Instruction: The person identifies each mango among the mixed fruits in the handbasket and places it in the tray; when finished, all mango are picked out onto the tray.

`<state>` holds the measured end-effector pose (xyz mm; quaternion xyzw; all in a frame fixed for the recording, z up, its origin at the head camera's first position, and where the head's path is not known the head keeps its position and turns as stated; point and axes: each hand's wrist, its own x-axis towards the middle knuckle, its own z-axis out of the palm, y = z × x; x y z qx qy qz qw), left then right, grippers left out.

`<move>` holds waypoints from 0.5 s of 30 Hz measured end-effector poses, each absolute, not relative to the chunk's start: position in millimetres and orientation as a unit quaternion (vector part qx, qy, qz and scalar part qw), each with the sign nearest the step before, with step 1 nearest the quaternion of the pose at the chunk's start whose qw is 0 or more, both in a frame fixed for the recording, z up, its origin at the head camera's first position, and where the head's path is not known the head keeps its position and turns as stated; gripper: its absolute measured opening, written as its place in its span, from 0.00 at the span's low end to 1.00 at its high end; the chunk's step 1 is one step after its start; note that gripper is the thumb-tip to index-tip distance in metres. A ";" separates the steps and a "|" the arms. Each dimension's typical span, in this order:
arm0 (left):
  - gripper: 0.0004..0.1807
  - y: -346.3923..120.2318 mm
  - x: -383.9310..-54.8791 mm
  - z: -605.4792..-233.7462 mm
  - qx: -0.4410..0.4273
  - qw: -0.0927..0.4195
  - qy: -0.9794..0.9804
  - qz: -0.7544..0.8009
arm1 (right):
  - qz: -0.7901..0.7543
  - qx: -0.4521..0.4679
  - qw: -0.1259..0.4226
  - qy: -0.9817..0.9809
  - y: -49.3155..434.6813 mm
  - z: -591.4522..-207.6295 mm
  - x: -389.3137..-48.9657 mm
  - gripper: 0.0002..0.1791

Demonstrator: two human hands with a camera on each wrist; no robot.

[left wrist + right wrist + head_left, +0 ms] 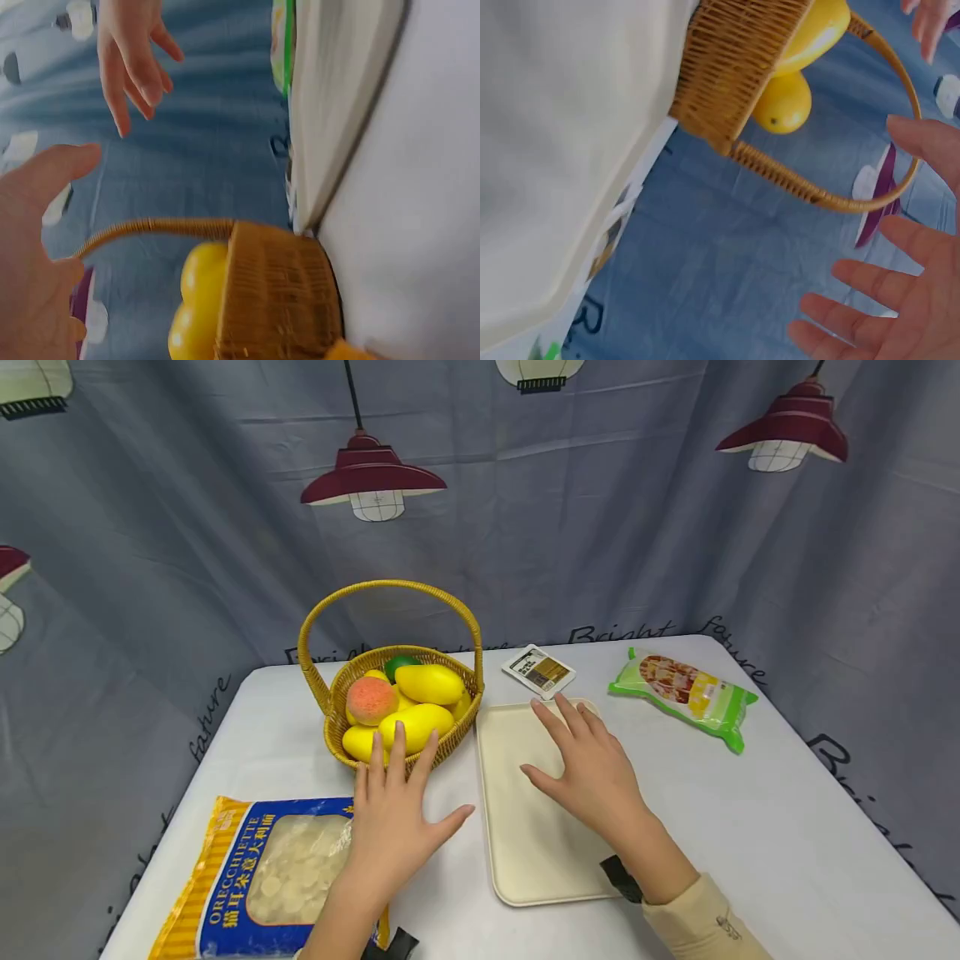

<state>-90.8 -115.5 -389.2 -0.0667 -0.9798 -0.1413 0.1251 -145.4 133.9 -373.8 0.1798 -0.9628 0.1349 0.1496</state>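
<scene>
My left hand [393, 831] is spread with straight fingers, its fingertips overlapping the front of the wicker basket [465, 739] in the head view. Nothing is in its grasp. Yellow mangoes [427, 683], an orange-pink peach [372, 700] and a dark green fruit [402, 665] fill the basket, whose tall handle arches over them. With fingers apart and nothing held, my right hand [592, 768] hovers over the cream rectangular tray [517, 860]. In the right wrist view its palm and fingers [855, 322] show beside the basket handle.
A blue and yellow orecchiette pasta bag [255, 877] lies front left, partly behind my left forearm. Behind the tray is a small white flat pack [538, 672]. A green food bag [686, 697] lies at the back right. Grey-blue curtain [570, 527] hangs behind the white table [795, 843].
</scene>
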 end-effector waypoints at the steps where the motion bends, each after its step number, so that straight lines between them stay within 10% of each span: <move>1: 0.53 -122.1 -91.5 -390.8 -0.053 0.126 -0.979 -0.154 | 0.140 0.189 0.149 -0.961 129.0 -372.0 -149.8 0.46; 15: 0.57 -193.1 -114.0 -425.4 0.101 0.029 -0.930 -0.351 | 0.149 0.277 0.081 -0.946 54.7 -360.2 -224.8 0.37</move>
